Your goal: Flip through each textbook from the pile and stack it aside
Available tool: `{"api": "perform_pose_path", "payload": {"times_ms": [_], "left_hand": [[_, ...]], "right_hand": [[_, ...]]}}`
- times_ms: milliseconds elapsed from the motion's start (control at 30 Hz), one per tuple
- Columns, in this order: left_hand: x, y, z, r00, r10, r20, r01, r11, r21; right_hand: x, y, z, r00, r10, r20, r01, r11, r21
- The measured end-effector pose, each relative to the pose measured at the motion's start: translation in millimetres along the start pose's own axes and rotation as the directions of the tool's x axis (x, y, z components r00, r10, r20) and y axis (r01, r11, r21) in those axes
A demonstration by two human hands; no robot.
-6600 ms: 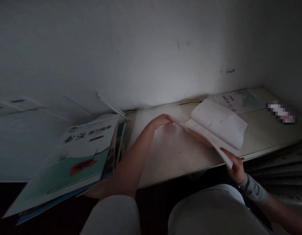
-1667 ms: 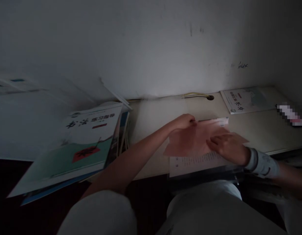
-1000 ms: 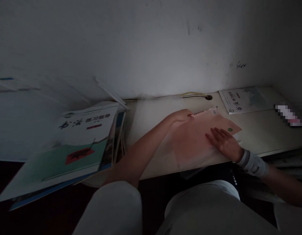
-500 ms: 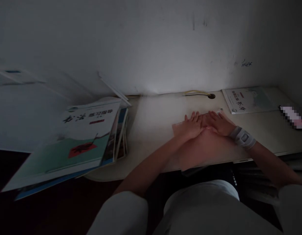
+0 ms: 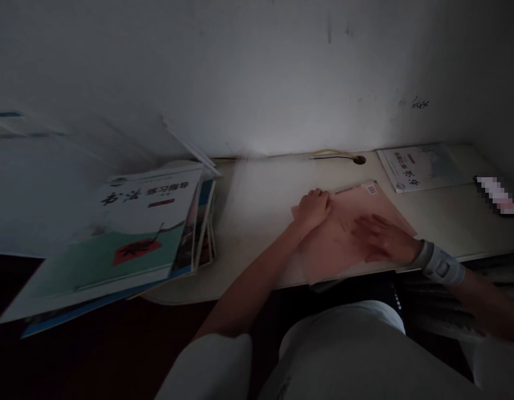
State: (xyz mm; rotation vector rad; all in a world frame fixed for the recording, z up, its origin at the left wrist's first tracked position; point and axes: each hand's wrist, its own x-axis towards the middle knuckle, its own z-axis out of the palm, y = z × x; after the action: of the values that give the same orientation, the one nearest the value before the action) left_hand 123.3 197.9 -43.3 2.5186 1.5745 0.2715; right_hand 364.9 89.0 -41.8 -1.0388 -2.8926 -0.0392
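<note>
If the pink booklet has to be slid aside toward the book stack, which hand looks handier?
Probably the left hand: it rests on the pink booklet's corner nearest the book stack. The right hand lies flat on its far side.

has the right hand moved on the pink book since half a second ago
Yes. The right hand has slid from the pink book's far edge, nearer the desk hole, back toward the desk's near edge.

Upside-down cover (image 5: 144, 222) characters — none legible
</note>
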Motion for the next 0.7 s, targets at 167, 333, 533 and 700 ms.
{"api": "perform_pose_path", "payload": {"times_ms": [167,333,533,700], "left_hand": [[26.6,-3.5,-11.3,0.976,-0.027,0.214,0.072,0.977,-0.202],[49.8,-7.2,-22.7,0.939,0.021,0.343,0.076,0.961,-0.266],[50.9,-18.8,-43.5,0.786,0.146,0.6,0.313,0.743,-0.591],[35.4,-22.5,-38.4,0.773,0.261,0.578,0.435,0.445,-0.783]], "right_hand": [[4.6,-19.5,9.2,0.997,-0.067,0.037,0.068,0.998,-0.005],[4.0,-17.2,15.4,0.988,-0.1,-0.116,0.09,0.992,-0.084],[-7.4,-27.0,12.0,0.889,-0.409,-0.204,0.359,0.901,-0.243],[0.4,-26.8,12.7,0.868,-0.421,-0.263,0.32,0.88,-0.353]]}}
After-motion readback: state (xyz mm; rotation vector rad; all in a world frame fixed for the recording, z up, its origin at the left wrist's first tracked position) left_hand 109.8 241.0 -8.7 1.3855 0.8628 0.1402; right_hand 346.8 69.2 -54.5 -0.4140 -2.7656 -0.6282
